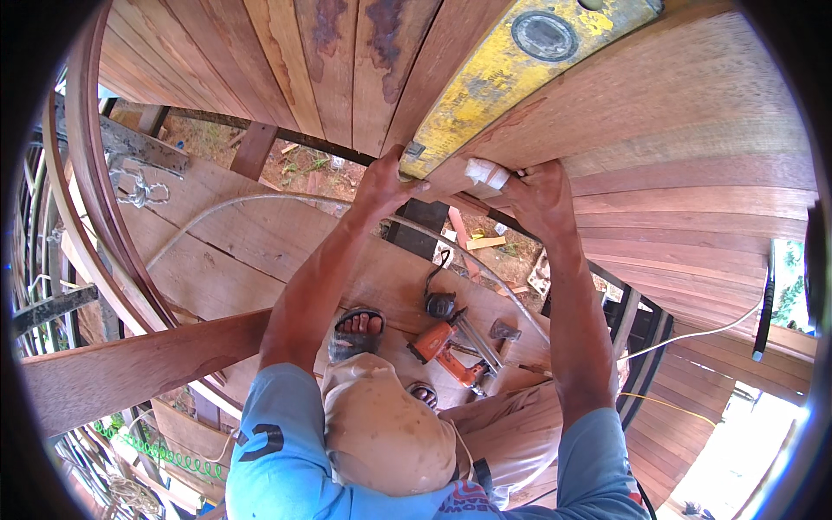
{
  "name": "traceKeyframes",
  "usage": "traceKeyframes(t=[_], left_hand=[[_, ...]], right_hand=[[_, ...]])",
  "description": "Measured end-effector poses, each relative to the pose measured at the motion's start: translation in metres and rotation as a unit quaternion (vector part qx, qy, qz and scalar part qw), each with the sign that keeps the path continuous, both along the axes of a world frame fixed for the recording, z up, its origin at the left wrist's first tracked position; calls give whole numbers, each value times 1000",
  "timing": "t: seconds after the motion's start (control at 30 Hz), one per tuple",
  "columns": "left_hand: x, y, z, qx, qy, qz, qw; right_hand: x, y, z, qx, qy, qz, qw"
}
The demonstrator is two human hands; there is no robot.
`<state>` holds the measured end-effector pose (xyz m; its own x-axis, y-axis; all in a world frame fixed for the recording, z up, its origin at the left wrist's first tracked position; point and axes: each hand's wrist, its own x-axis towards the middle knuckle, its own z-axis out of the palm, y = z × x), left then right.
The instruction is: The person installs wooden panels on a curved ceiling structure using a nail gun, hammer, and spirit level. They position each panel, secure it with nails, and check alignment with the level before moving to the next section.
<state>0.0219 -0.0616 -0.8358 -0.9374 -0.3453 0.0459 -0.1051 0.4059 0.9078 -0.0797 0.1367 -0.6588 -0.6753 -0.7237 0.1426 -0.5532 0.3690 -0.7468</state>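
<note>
A worn yellow spirit level (pixel 485 87) lies slantwise along the upright wooden planks, with a round vial near its upper part. Its lower end is in my left hand (pixel 386 184), the thumb bent around the corner. My right hand (pixel 542 195) is closed at the lower edge of a wide reddish plank (pixel 641 95) beside the level. White wrapping (pixel 487 173) covers one digit of that hand and rests against the wood. The fingers behind the plank's edge are partly hidden.
Below, an orange nail gun (pixel 448 351), a black tape measure (pixel 440 303) and a hose (pixel 260 198) lie on the plank platform (pixel 234 251) by my sandalled feet. A loose board (pixel 147 368) juts in at left, near bent wooden strips (pixel 95 173). Gaps show the ground.
</note>
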Motion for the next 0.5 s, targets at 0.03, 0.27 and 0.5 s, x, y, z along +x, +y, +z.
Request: traceKeyframes(t=[0.03,0.27,0.5], left_hand=[[0,1,0,3,13,1,1000],[1,4,-1,22,43,14,999],[0,6,-1,26,47,21,998]], right_hand=[[-1,1,-2,-2,-3,-1,1000],[-1,-1,1,-6,4,17,1000],[2,-1,2,-37,-39,14,998]])
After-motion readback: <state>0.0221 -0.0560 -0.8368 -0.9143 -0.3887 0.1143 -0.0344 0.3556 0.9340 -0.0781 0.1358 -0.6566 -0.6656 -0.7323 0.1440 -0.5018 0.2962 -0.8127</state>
